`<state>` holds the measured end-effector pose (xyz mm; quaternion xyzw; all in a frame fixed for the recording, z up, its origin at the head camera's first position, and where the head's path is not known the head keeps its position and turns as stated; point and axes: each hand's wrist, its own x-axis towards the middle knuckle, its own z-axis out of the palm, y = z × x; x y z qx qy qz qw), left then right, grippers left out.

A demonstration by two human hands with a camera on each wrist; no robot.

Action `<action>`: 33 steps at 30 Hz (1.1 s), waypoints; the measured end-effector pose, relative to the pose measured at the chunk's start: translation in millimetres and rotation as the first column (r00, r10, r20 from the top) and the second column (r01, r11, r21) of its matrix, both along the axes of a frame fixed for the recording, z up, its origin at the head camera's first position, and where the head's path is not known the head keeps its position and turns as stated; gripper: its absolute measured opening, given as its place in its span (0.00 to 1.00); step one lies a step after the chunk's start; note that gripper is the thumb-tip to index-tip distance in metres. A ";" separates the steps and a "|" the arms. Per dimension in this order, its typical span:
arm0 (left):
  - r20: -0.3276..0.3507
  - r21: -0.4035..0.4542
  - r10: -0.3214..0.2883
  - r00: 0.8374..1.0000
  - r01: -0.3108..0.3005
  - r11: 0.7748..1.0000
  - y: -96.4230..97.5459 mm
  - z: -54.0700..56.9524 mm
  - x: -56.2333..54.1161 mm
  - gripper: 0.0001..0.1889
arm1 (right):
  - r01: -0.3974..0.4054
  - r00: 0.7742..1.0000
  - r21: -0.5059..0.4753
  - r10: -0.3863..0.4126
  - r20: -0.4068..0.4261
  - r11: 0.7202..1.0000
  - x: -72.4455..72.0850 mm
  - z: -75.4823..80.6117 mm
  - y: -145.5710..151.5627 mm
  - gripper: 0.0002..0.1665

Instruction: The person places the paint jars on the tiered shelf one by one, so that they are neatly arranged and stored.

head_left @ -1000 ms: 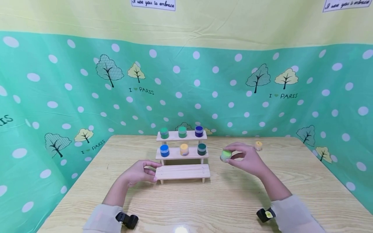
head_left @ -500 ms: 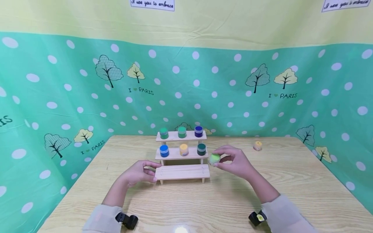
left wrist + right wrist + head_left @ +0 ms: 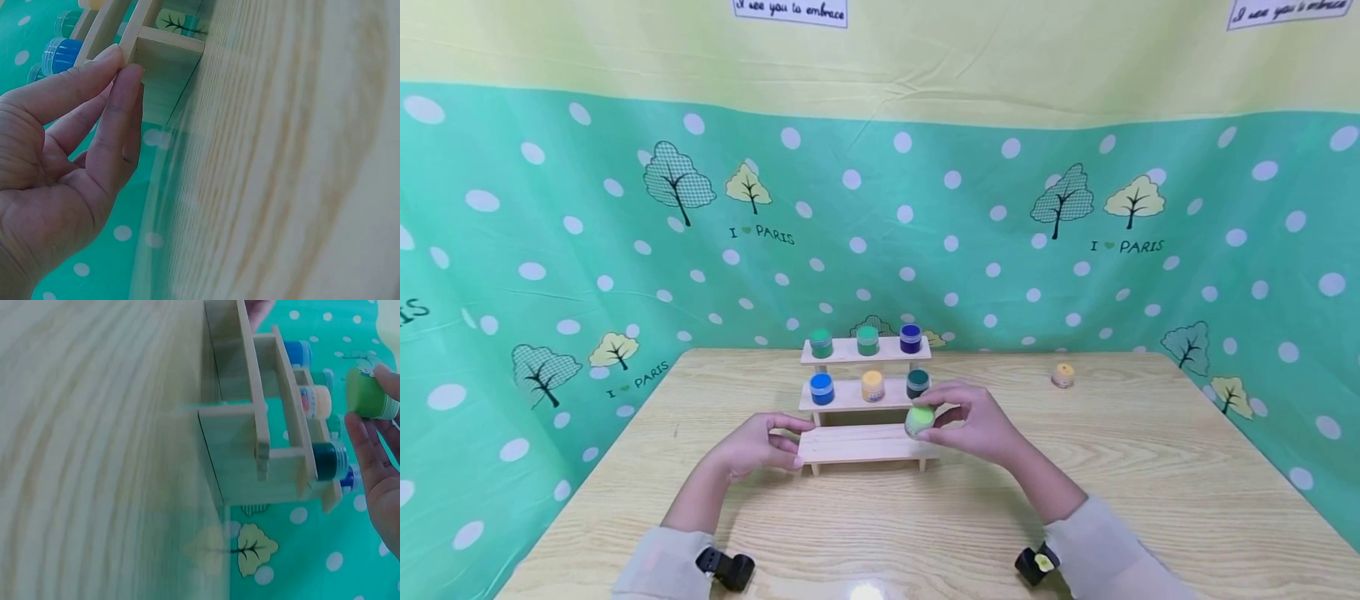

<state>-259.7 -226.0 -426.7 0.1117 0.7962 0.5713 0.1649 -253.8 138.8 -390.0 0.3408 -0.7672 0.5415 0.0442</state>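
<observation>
A three-step wooden rack (image 3: 859,445) stands on the table. My left hand (image 3: 756,448) pinches the left end of its lowest step, thumb and fingertips meeting at the edge in the left wrist view. Between the thumb and fingers of my right hand (image 3: 977,423) is a light green paint jar (image 3: 919,422), held over the right end of that step; the right wrist view shows it apart from the wood. The middle step carries a blue jar (image 3: 822,389), a yellow-orange jar (image 3: 872,386) and a dark green jar (image 3: 917,383).
On the top step are two green jars, one at the left (image 3: 822,343) and one in the middle (image 3: 867,340), plus a dark blue jar (image 3: 910,338). Another yellow-orange jar (image 3: 1063,376) stands at the table's back right. A patterned curtain (image 3: 970,250) hangs behind the table.
My right hand has carried the light green jar leftward, from right of the rack to over the lowest step's right end. The left hand keeps its grip on the rack.
</observation>
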 end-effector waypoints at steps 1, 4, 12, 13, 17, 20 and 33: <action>0.001 -0.001 0.000 1.000 0.000 1.000 0.1 0.2 0.1 0.30 | -0.007 1.000 0.004 0.007 0.007 1.000 0.1 -0.1 -2.6 0.23; -0.001 -0.004 0.001 1.000 -0.001 1.000 0.3 0.3 0.4 0.30 | -0.041 0.999 0.010 0.041 0.012 0.999 -0.4 -1.5 -10.0 0.22; 0.004 0.001 0.002 1.000 -0.002 1.000 -0.2 0.4 0.4 0.30 | -0.053 0.999 0.053 0.052 0.013 0.997 -0.7 -5.0 -32.2 0.21; 0.005 0.004 0.000 1.000 0.000 1.000 -0.3 0.4 0.3 0.30 | -0.054 0.998 0.059 0.053 0.013 0.997 -0.6 -5.3 -34.8 0.21; 0.006 0.015 -0.001 1.000 0.001 1.000 -0.5 0.9 0.5 0.30 | -0.067 0.997 0.064 0.066 0.026 0.996 -1.1 -6.2 -45.0 0.22; 0.006 0.022 -0.004 1.000 0.004 1.000 -0.2 1.1 1.0 0.31 | -0.074 0.997 0.069 0.071 0.038 0.995 -2.1 -7.8 -51.9 0.22; 0.012 0.028 -0.007 1.000 0.006 1.000 0.4 1.1 0.0 0.30 | -0.001 0.999 0.178 -0.008 0.047 0.984 -3.9 -14.6 -81.5 0.21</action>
